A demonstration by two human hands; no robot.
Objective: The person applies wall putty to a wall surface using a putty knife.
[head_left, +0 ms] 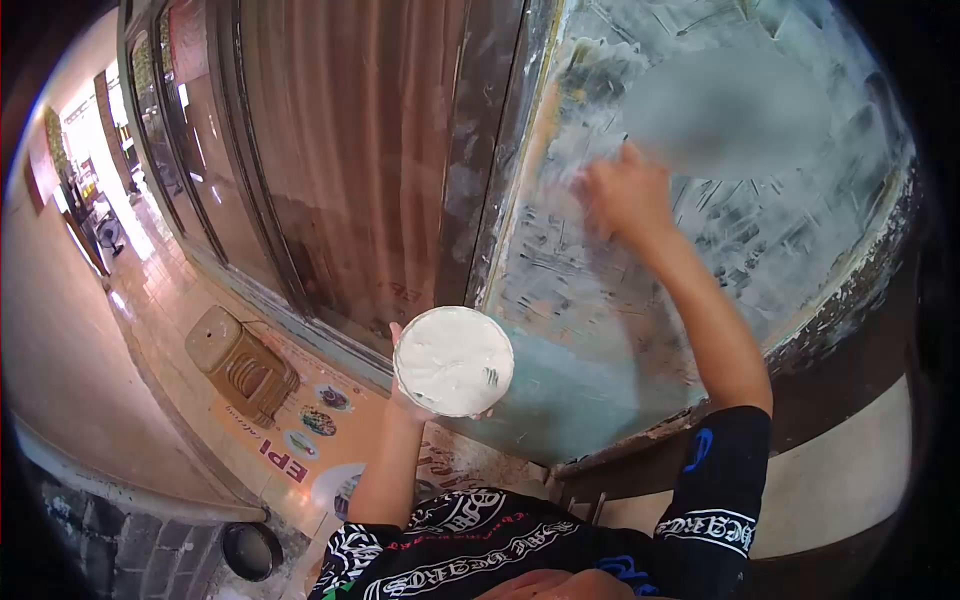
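Note:
A round tub of white paste (452, 358) rests in my left hand (404, 406), with the fingers wrapped round its underside and edge. The paste fills it nearly to the rim, and a small dark mark shows at its right side. Up and to the right, my right hand (628, 192) is at the blue-grey panel (570, 385), close to its surface. Motion smears its fingers; they look curled, and whatever they hold cannot be made out. White smears and dark streaks cover much of the panel, while its lower part is plainer blue-green.
Left of the panel stands a dark-framed glass window (350, 160) with a brownish curtain behind it. A brown plastic stool (240, 365) stands on a printed orange banner (330, 445) on the floor. A dark round container (252, 551) is at the lower left, near grey stonework (130, 540).

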